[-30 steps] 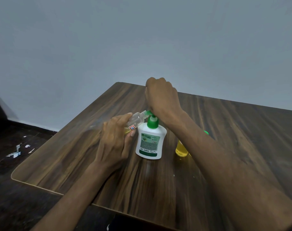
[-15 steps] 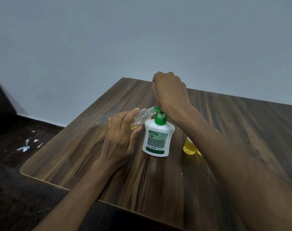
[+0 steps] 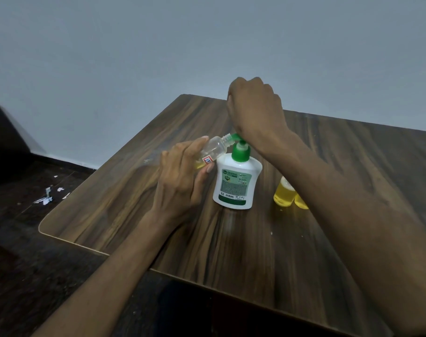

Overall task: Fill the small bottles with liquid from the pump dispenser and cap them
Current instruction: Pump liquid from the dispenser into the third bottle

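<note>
A white pump dispenser (image 3: 235, 181) with a green pump head stands upright on the wooden table (image 3: 243, 251). My left hand (image 3: 182, 178) holds a small clear bottle (image 3: 213, 149) tilted, its open threaded neck against the green nozzle; a little yellow liquid sits at its bottom. My right hand (image 3: 254, 110) is closed as a fist on top of the pump head, hiding it. Two small bottles filled with yellow liquid (image 3: 284, 193) stand right of the dispenser, partly hidden by my right forearm.
The table's rounded near-left corner (image 3: 43, 231) and front edge are close to me. A dark floor with white paper scraps (image 3: 45, 198) lies to the left. A plain grey wall rises behind the table.
The view has shifted, so everything sits further right in frame. The pump head has risen slightly under my right hand. The small bottle stays at the nozzle.
</note>
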A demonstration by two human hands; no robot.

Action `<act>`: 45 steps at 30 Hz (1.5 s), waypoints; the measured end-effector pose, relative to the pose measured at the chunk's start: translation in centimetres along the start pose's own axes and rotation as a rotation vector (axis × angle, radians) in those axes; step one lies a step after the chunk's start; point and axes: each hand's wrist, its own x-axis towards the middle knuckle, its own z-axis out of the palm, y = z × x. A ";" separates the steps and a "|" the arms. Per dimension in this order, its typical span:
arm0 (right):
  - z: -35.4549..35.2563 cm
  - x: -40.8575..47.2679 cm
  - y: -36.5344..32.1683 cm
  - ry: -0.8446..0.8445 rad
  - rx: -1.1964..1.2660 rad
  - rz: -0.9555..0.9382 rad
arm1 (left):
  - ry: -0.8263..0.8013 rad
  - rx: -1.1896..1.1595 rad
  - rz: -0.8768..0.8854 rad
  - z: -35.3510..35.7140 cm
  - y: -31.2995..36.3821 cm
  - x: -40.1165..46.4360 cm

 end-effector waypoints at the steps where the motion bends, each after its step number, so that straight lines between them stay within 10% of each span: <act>1: 0.2 -0.1 0.0 -0.010 0.007 0.014 | -0.004 -0.002 -0.002 0.0 0.0 -0.1; 45: -0.9 -0.5 -0.1 -0.060 0.007 0.004 | -0.025 -0.011 0.015 -0.2 0.0 -0.2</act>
